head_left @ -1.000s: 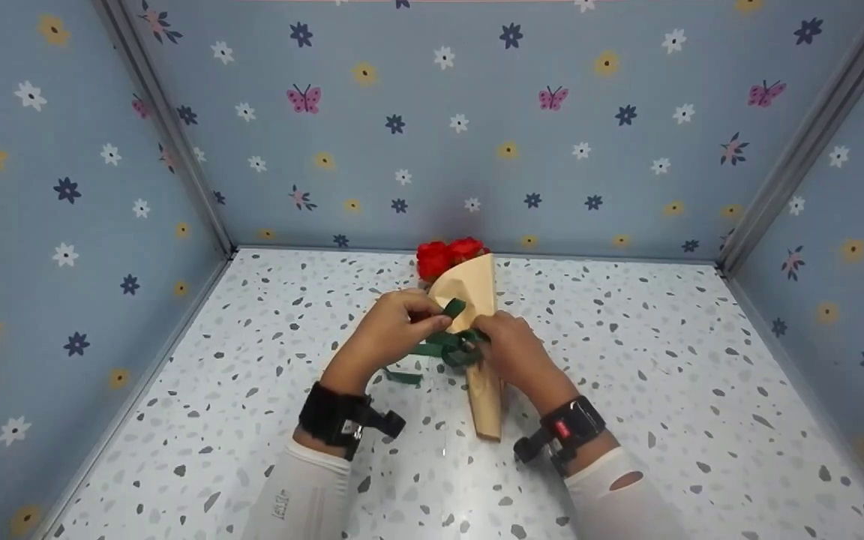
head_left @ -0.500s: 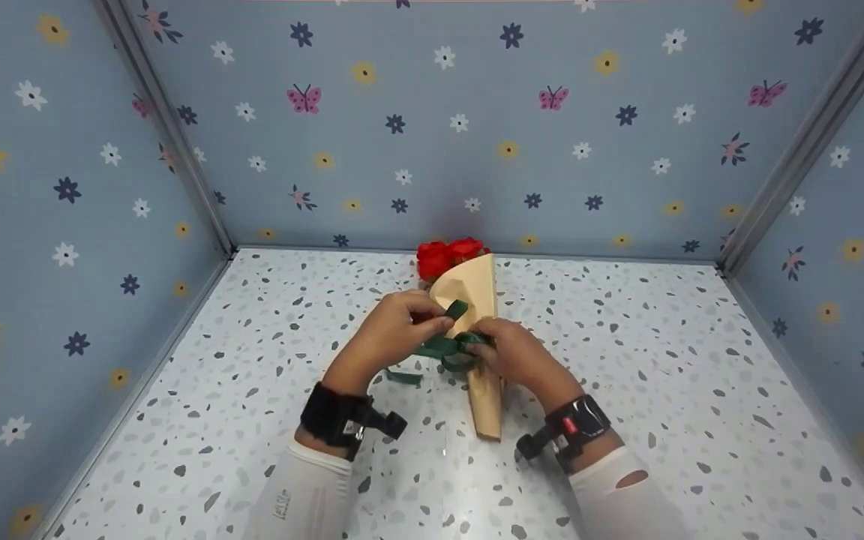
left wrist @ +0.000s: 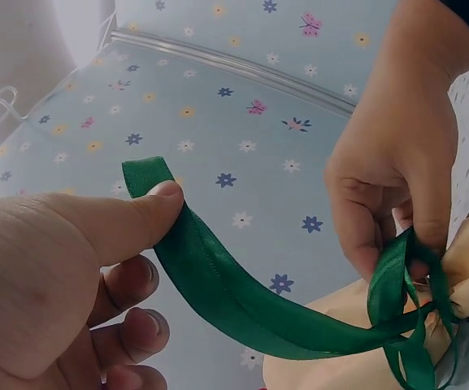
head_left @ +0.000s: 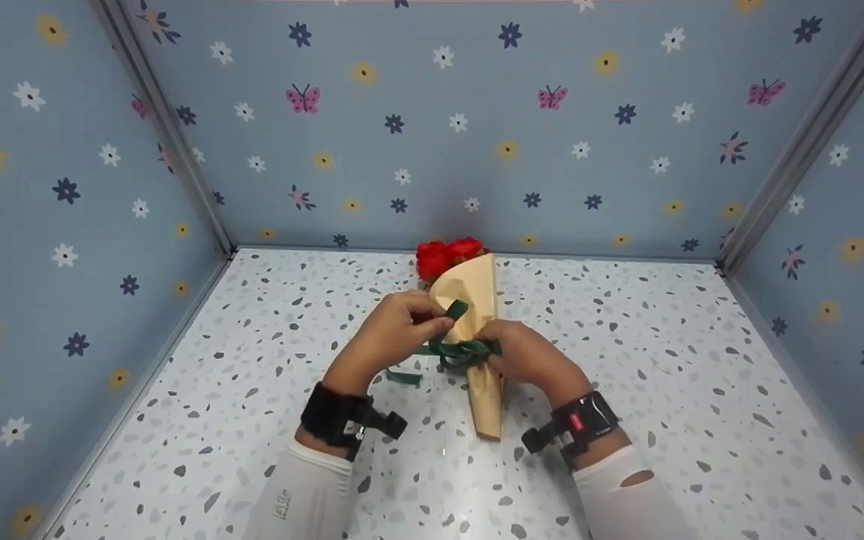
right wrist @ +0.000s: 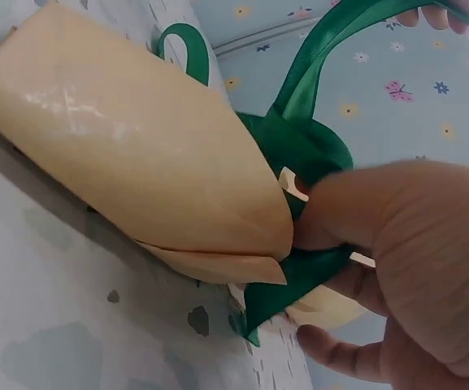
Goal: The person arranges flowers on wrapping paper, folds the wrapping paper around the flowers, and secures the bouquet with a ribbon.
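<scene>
A bouquet of red flowers (head_left: 434, 260) in tan wrapping paper (head_left: 469, 285) lies on the table, blooms toward the back wall. Green ribbon (left wrist: 250, 317) circles its narrowed middle, with loops gathered there. My left hand (head_left: 394, 330) pinches one ribbon end between thumb and fingers, up and left of the wrap. From that hand the strip sags down to the knot in the left wrist view. My right hand (head_left: 529, 356) holds the ribbon loop at the knot; in the right wrist view its thumb presses into the green folds. Some of its fingertips are hidden behind ribbon and paper.
A loose ribbon tail (head_left: 404, 378) rests on the speckled white table (head_left: 627, 337), left of the bouquet's stem end. Blue flower-patterned panels (head_left: 439, 90) enclose the back and both sides. Each wrist wears a black camera strap (head_left: 586, 420).
My right hand has shifted slightly down and right, drawing the ribbon loops at the wrap's middle sideways. The left hand stays nearly in place with its ribbon end.
</scene>
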Demonstrator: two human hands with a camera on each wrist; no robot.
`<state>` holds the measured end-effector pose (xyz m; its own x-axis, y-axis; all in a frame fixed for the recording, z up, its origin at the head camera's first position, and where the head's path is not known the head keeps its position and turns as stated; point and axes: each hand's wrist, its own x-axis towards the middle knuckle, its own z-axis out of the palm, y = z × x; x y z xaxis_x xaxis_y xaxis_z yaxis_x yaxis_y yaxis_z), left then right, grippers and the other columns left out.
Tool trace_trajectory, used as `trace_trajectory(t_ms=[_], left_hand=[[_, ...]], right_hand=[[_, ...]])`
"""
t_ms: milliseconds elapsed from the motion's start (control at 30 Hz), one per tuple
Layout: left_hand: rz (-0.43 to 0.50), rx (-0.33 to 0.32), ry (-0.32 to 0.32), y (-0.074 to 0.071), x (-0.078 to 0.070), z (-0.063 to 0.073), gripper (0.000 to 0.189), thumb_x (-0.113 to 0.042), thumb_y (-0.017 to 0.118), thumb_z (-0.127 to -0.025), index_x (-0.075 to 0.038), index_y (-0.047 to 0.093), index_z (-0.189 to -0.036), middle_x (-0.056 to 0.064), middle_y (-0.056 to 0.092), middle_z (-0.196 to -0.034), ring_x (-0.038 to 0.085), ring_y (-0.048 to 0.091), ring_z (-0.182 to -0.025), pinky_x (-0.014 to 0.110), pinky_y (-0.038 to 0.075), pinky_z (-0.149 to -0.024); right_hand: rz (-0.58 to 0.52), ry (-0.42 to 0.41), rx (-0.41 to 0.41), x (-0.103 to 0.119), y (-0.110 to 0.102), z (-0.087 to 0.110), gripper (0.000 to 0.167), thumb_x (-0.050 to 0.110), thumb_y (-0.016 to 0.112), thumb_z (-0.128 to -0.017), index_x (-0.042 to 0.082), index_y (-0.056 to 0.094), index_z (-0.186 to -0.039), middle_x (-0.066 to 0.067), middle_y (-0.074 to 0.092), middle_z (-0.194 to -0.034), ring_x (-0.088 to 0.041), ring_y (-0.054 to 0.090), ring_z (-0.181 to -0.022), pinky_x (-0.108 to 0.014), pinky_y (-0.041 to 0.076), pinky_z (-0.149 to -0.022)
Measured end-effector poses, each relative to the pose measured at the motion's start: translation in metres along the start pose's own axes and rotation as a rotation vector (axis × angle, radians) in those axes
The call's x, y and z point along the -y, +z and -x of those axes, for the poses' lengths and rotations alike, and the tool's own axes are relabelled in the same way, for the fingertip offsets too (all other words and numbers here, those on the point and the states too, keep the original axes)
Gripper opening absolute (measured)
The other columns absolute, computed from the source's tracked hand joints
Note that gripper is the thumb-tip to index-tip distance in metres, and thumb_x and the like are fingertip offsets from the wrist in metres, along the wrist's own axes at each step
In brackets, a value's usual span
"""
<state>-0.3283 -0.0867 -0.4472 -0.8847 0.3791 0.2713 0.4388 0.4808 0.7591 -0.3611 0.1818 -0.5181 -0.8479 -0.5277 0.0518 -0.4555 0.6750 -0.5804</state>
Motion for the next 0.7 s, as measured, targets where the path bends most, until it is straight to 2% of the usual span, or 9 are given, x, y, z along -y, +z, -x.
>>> trace_trajectory(t_ms=[100, 200, 333, 467, 567, 700], left_hand=[[0.002, -0.001, -0.002, 0.000, 0.000, 0.000, 0.007, -0.017, 0.085, -0.104, -0.012, 0.089, -0.104, 0.006, 0.076, -0.105, 0.015, 0.064, -0.092, 0.033, 0.055, -0.083], [0.000, 0.002, -0.004, 0.000, 0.000, 0.000, 0.008, -0.018, 0.085, -0.104, -0.012, 0.089, -0.104, 0.006, 0.075, -0.103, 0.015, 0.063, -0.090, 0.032, 0.054, -0.081], [-0.001, 0.006, -0.009, 0.000, -0.001, -0.001, 0.008, -0.020, 0.084, -0.104, -0.013, 0.089, -0.103, 0.005, 0.073, -0.101, 0.015, 0.061, -0.089, 0.031, 0.053, -0.080], [0.007, 0.006, -0.015, 0.001, -0.001, -0.001, 0.008, -0.019, 0.085, -0.104, -0.013, 0.089, -0.103, 0.005, 0.073, -0.101, 0.015, 0.061, -0.089, 0.031, 0.053, -0.080], [0.010, 0.010, -0.017, 0.001, -0.001, -0.001, 0.008, -0.020, 0.085, -0.104, -0.013, 0.089, -0.104, 0.005, 0.073, -0.101, 0.015, 0.061, -0.089, 0.031, 0.053, -0.080], [0.001, 0.015, -0.015, 0.001, 0.000, 0.000, 0.009, -0.021, 0.085, -0.104, -0.013, 0.089, -0.104, 0.005, 0.073, -0.100, 0.015, 0.062, -0.089, 0.032, 0.054, -0.080]], right_hand=[[0.047, -0.009, -0.081, 0.002, 0.003, -0.003, 0.030, -0.008, 0.078, -0.092, 0.013, 0.083, -0.114, -0.003, 0.077, -0.112, -0.024, 0.073, -0.109, -0.049, 0.063, -0.101], [0.103, -0.022, -0.146, 0.004, 0.007, -0.005, 0.025, -0.006, 0.079, -0.095, 0.015, 0.081, -0.109, -0.002, 0.075, -0.108, -0.022, 0.072, -0.104, -0.046, 0.063, -0.096], [0.176, -0.019, -0.182, 0.005, 0.012, -0.005, 0.018, 0.001, 0.078, -0.103, 0.017, 0.073, -0.111, -0.002, 0.074, -0.105, -0.020, 0.069, -0.096, -0.042, 0.062, -0.087], [0.232, -0.002, -0.206, 0.005, 0.015, -0.006, 0.018, 0.007, 0.079, -0.105, 0.019, 0.071, -0.116, -0.004, 0.078, -0.102, -0.021, 0.071, -0.092, -0.042, 0.062, -0.083], [0.207, 0.026, -0.215, 0.004, 0.016, -0.007, 0.019, 0.009, 0.081, -0.103, 0.021, 0.074, -0.117, -0.005, 0.080, -0.104, -0.025, 0.074, -0.094, -0.045, 0.064, -0.086], [0.093, 0.062, -0.193, 0.002, 0.016, -0.009, 0.019, 0.008, 0.081, -0.102, 0.019, 0.078, -0.116, -0.005, 0.082, -0.111, -0.026, 0.077, -0.105, -0.048, 0.065, -0.096]])
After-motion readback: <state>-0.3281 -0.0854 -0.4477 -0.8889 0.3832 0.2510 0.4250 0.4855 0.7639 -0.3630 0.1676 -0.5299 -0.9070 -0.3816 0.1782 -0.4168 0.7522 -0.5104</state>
